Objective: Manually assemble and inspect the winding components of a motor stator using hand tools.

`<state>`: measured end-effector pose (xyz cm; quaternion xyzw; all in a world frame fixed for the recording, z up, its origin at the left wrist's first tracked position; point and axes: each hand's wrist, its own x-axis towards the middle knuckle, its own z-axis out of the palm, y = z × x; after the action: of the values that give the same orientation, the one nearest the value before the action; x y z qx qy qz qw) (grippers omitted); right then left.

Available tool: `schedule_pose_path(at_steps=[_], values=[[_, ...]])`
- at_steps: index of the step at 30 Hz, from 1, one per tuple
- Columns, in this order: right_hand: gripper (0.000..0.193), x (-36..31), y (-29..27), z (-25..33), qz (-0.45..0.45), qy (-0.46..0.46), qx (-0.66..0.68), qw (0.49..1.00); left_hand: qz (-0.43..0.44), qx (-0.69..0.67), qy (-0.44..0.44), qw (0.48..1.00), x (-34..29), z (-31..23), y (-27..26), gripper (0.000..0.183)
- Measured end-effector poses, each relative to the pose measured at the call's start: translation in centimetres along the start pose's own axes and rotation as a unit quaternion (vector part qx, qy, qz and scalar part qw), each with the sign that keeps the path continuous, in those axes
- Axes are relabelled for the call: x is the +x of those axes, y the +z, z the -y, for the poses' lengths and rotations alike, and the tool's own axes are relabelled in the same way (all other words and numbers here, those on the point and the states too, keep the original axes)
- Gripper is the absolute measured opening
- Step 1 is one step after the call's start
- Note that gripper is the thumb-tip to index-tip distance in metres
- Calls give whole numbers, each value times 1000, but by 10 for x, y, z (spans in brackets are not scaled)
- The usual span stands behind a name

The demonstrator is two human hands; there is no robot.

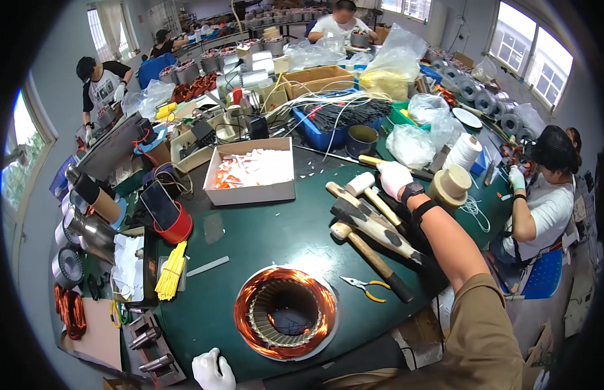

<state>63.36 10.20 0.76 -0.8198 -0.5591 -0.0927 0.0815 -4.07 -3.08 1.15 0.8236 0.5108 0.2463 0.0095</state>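
Observation:
My right hand [394, 179], in a white glove, reaches far across the green table and closes round a wooden-handled tool [369, 160]; the glove hides its middle. Just below lie a white-headed mallet [360, 184], a worn wooden beater [370, 224] and a round-headed wooden hammer [374, 261]. Down at the table's front edge, my left hand [213, 371], also gloved, rests with curled fingers and nothing visible in it. To its right stands a motor stator [285, 313] wound with copper wire, its hollow bore facing up. Yellow-handled pliers [367, 288] lie beside the stator.
A cardboard box [250, 194] holds white and orange slips. Left are yellow sleeves [172, 272], a phone [160, 203] on a red holder and a metal fixture [152, 348]. Thread cones [463, 153] and a blue bin [321, 134] stand beyond. Several people work around.

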Motion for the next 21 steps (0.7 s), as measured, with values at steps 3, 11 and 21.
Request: schedule_pose_path(at_steps=[3,11,21], values=[[23,7,19,-3,-16,18,33,999,1,6,-3,1000,1,-1,2,19],[20,1,11,4,14,37,-32,999,2,24,4,1000,0,-1,4,18],[29,17,-1,16,112,29,-43,992,-48,-19,24,998,-8,15,10,24]])
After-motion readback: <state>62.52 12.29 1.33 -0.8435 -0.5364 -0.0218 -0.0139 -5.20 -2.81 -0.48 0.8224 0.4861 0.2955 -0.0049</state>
